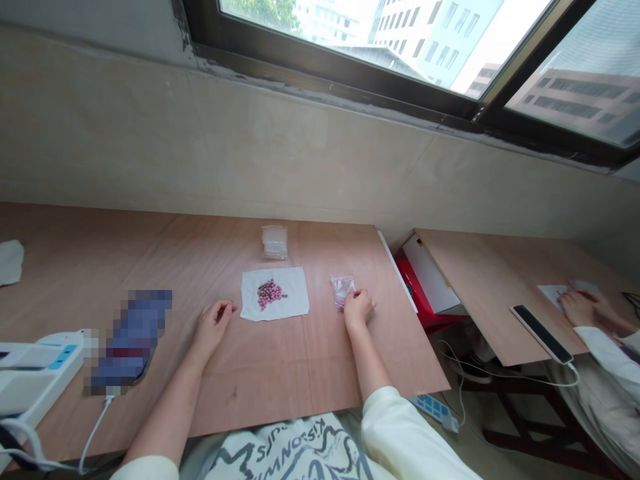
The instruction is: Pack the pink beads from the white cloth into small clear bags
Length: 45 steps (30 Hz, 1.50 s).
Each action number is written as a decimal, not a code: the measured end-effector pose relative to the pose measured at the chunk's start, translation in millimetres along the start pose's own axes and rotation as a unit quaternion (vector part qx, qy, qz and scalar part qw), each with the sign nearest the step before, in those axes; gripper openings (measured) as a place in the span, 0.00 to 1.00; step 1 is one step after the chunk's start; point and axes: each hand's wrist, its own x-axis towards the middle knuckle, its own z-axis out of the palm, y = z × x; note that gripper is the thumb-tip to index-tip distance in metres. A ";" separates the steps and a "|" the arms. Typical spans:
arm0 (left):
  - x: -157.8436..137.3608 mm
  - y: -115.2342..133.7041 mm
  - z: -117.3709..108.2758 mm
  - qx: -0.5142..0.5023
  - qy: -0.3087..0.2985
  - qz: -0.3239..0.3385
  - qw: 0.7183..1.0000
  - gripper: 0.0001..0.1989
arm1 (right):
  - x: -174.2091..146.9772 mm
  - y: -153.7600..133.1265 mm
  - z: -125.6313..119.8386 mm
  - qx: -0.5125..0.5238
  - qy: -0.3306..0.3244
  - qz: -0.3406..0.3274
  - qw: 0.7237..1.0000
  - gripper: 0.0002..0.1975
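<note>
A big wooden bench [150, 267] runs under the window [400, 40]. A second bench [500, 287] stands off to the right, where another person's hands [583, 308] rest on a white sheet, with a black phone [541, 333] near them.

On the big bench a white sealing machine [35, 373] sits far out to the left of the left hand [213, 323]. A white cloth [274, 293] lies between the two hands, just right of the left hand's fingertips. A little heap of pink beads [269, 293] sits on the cloth, with a few dark bits mixed in.

The left hand lies flat on the wood, its grip loose and open, holding nothing. The right hand [357, 308] is curled, and its fingertips pinch the edge of a small clear bag of pink beads [342, 288] that rests on the bench just ahead of it. A stack of empty clear bags [275, 241] lies farther back, beyond the cloth, away from both hands.
</note>
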 end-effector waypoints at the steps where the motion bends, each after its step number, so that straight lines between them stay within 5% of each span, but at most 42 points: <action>1: 0.3 -1.3 0.4 -0.003 0.002 0.000 1.000 0.13 | -0.2 -1.1 -0.7 -0.004 -0.003 0.009 1.000 0.10; 9: -0.5 -4.8 1.7 -0.013 0.009 0.008 1.000 0.12 | -1.8 -5.3 -3.6 -0.009 -0.033 0.045 0.998 0.11; 14: -1.3 -3.5 0.6 -0.009 0.012 0.017 1.000 0.12 | -3.0 -16.5 -4.0 -0.035 0.054 0.022 0.998 0.15; 18: -2.8 0.1 -0.6 0.005 0.023 0.019 1.000 0.11 | -7.8 -62.8 4.8 -0.004 -0.008 -0.145 0.989 0.13; 23: -5.3 5.9 -3.2 0.004 0.024 0.017 1.000 0.11 | -16.0 -146.4 37.4 -0.016 -0.107 -0.351 0.930 0.19; 26: -6.3 7.3 -5.4 -0.001 0.018 0.019 1.000 0.11 | -16.3 -181.5 57.8 -0.070 -0.124 -0.403 0.904 0.22; 29: -7.2 6.3 -6.3 -0.002 0.020 0.023 1.000 0.11 | -12.9 -195.9 70.3 -0.121 -0.148 -0.431 0.882 0.14; 32: -7.3 5.3 -5.4 0.001 0.025 0.027 0.999 0.11 | -8.8 -195.8 75.2 -0.142 -0.156 -0.445 0.870 0.12; 36: -6.3 5.4 -4.0 0.004 0.031 0.027 0.999 0.11 | -6.1 -191.4 73.2 -0.095 -0.138 -0.430 0.887 0.13; 42: -4.7 4.0 -7.2 -0.033 0.011 -0.008 0.999 0.12 | -9.1 -185.0 30.8 0.136 0.003 -0.348 0.928 0.12; 45: 0.7 14.0 -8.4 -0.107 0.001 -0.061 0.992 0.13 | -22.1 -163.8 2.6 0.269 -0.016 -0.306 0.913 0.10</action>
